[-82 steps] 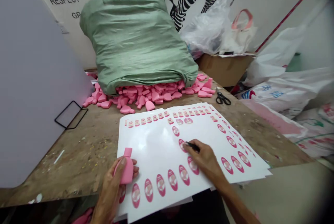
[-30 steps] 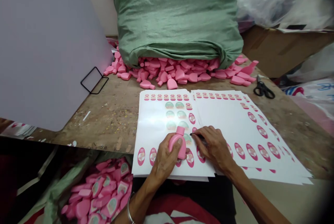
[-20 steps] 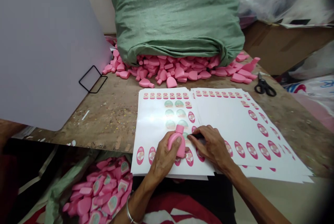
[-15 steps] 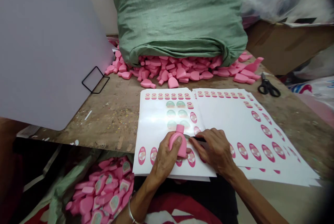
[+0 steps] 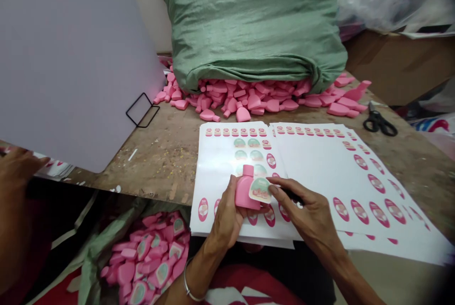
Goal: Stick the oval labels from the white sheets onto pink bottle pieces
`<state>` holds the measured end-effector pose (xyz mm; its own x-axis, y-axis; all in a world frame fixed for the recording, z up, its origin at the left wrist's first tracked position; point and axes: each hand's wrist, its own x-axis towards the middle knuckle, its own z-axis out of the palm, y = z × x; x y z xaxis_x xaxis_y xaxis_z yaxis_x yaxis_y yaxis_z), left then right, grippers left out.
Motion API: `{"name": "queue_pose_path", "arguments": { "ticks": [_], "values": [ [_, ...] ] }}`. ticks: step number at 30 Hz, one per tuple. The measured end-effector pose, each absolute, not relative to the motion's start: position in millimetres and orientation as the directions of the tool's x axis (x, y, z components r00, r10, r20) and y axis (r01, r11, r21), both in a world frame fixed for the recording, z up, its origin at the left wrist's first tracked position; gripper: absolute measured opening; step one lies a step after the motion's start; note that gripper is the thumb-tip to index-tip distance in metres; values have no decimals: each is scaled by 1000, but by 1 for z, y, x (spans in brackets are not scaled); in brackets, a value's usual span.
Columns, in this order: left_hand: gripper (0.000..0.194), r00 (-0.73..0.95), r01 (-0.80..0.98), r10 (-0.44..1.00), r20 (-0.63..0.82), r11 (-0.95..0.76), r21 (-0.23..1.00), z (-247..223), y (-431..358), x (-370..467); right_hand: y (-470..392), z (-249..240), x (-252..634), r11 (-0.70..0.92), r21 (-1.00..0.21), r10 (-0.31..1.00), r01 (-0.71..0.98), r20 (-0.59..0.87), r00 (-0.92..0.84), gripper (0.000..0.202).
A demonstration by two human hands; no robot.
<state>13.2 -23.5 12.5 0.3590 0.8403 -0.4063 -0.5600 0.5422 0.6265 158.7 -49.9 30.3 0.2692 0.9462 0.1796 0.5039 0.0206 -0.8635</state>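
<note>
My left hand (image 5: 227, 215) grips a small pink bottle (image 5: 245, 191), cap upward, above a stack of sticker sheets (image 5: 216, 172). Between the thumb and index finger of my right hand (image 5: 302, 201) is a green and cream sticker (image 5: 260, 188). It overlaps the bottle's right front in view; whether it touches the bottle I cannot tell. A slim dark tool (image 5: 293, 195) is tucked in the same hand, its kind mostly hidden. Green stickers and pink oval ones remain on the sheet beneath.
A green sack (image 5: 256, 25) spills pink bottles (image 5: 254, 101) at the back. Labelled bottles fill an open bag (image 5: 145, 257) below the table edge. Black scissors (image 5: 380, 122) lie right, near more sheets (image 5: 313, 163). A pale panel (image 5: 71, 58) and another person's hand (image 5: 21, 163) are left.
My right hand has lifted a green sticker from the sheet and brought it to the bottle. My left hand has turned the bottle more upright. Another person's hand has appeared at left.
</note>
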Motion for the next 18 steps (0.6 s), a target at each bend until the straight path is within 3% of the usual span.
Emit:
{"name": "queue_pose_path", "arguments": {
  "ticks": [18],
  "values": [
    [53, 351, -581, 843, -408, 537, 611, 16, -23, 8, -47, 25, 138, 132, -810, 944, 572, 279, 177, 17]
  ]
}}
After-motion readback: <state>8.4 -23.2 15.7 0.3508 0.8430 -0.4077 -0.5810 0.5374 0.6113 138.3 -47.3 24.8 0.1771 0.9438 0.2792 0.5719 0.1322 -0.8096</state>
